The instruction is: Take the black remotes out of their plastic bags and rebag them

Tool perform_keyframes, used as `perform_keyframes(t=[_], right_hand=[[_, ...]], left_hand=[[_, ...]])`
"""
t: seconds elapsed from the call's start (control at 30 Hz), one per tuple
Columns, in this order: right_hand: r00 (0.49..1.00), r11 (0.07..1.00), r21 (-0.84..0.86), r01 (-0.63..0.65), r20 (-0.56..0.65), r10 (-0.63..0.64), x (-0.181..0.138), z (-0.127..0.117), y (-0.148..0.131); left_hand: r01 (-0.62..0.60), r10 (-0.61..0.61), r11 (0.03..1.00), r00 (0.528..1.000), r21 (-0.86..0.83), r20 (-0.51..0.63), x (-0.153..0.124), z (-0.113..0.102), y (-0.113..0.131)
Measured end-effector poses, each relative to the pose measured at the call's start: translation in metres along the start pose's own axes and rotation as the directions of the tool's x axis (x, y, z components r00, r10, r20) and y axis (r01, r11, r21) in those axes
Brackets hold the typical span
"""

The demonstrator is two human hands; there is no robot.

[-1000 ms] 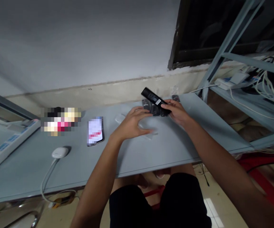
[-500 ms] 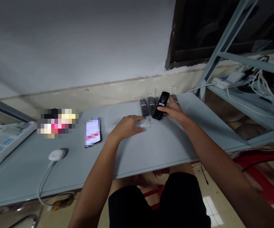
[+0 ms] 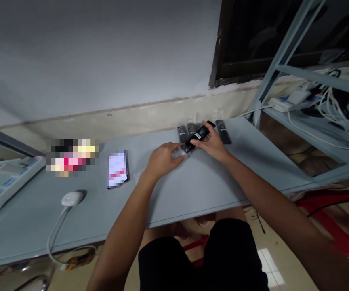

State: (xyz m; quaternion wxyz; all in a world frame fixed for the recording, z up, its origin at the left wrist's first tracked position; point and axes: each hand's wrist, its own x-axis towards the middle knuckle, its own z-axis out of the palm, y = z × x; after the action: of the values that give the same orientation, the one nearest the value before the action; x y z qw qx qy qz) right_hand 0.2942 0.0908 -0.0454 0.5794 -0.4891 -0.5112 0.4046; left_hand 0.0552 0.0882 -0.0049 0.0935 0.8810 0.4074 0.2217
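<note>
My right hand (image 3: 212,143) grips a slim black remote (image 3: 199,134) with a white label, held tilted over the grey table (image 3: 192,190). My left hand (image 3: 162,159) is closed on a clear plastic bag (image 3: 179,152), and the remote's lower end meets the bag's mouth. Behind the hands lie more black remotes in clear wrap (image 3: 186,130), and another black remote (image 3: 223,131) rests to the right.
A phone (image 3: 117,169) with a lit screen lies left of my hands. A white round device (image 3: 71,198) with a cable sits nearer the left. A white power strip (image 3: 9,184) lies at the far left. A metal shelf (image 3: 310,133) with cables stands on the right.
My right hand turned the remote from upright to slanted and brought its lower end to the bag. My left hand closed on the bag and lifted its mouth.
</note>
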Motion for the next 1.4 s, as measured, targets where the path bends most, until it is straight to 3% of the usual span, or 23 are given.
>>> perform_keyframes(t=[0.23,0.53,0.7,0.83,1.07,1.23,1.4], right_hand=[[1.000,1.000,-0.003,-0.012,0.025,0.012,-0.007,0.013,0.002],[0.999,0.999,-0.030,0.025,0.032,-0.025,-0.001,0.005,0.007],[0.993,0.999,0.008,0.042,0.114,-0.043,0.003,-0.003,0.012],[0.981,0.999,0.030,0.025,0.189,-0.031,0.004,-0.007,0.017],[0.964,0.999,0.039,0.005,0.264,-0.015,0.004,-0.007,0.018],[0.949,0.999,0.035,0.011,0.316,-0.021,0.003,-0.008,0.012],[0.939,0.999,0.040,0.007,0.343,-0.021,0.000,-0.006,0.006]], left_hand=[[0.006,0.002,0.996,0.997,0.094,-0.081,0.000,0.012,0.003],[-0.093,0.091,0.990,0.996,-0.109,-0.021,0.002,0.007,0.002],[0.054,-0.015,0.907,0.995,-0.417,0.097,0.004,-0.007,0.002],[0.179,-0.103,0.800,0.981,-0.572,0.163,0.006,-0.005,-0.003],[0.330,-0.212,0.699,0.943,-0.635,0.257,0.010,0.017,-0.017],[0.420,-0.270,0.586,0.908,-0.693,0.322,0.012,0.018,-0.014],[0.442,-0.295,0.563,0.897,-0.698,0.330,0.012,0.019,-0.014]])
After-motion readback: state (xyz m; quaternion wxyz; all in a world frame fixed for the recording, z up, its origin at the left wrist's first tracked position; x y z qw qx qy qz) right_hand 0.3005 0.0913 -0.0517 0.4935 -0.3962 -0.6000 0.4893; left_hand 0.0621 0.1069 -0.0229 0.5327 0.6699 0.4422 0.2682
